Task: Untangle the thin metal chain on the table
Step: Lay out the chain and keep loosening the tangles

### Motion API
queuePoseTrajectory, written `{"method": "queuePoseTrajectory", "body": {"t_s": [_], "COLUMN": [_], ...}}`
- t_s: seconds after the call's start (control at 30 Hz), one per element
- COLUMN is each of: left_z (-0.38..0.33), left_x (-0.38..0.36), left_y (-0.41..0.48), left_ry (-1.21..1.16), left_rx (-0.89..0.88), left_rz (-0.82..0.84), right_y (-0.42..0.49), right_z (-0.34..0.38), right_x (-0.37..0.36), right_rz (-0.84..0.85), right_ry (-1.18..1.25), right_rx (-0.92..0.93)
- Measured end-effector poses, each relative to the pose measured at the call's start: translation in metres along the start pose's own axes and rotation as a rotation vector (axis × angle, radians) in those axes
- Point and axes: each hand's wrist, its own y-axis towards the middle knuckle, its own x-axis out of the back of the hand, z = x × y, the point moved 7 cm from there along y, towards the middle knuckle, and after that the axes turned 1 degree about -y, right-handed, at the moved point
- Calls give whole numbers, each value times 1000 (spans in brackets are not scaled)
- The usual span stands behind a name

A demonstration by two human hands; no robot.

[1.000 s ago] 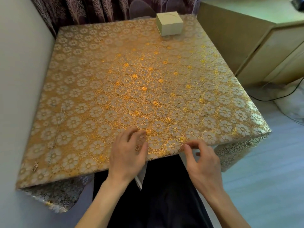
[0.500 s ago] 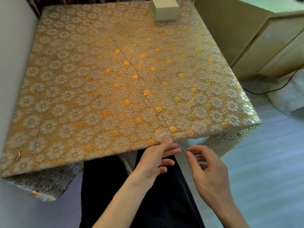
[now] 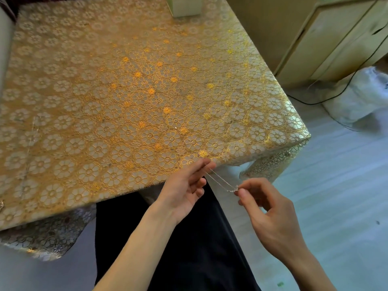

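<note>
While the left hand (image 3: pixel 184 185) is pinching one end of the chain (image 3: pixel 220 177) and the right hand (image 3: pixel 273 213) is pinching its knotted end, both are holding it taut just off the desk (image 3: pixel 126 122) edge, apparently to expose the tangle; it is running upper left to lower right.

Warm glare gilds the tablecloth (image 3: pixel 147 97) (centre brightest); edges bow, corners soften into blur.

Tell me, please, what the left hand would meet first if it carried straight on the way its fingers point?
Most likely the near edge of the table, just beyond the left hand pinching the chain; depth is unclear, so it might slip underneath.
</note>
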Motion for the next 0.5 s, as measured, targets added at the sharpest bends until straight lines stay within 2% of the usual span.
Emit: {"method": "queuePoseTrajectory", "body": {"t_s": [0.37,0.5], "left_z": [-65,-93], "left_x": [42,65], "left_y": [-25,-35], "left_ry": [-96,-33], "left_rx": [-242,-366], "left_rz": [-37,-119], "right_y": [22,46], "right_z": [34,52], "right_x": [-23,-45], "right_rz": [53,99], "right_ry": [49,80], "right_rx": [141,186]}}
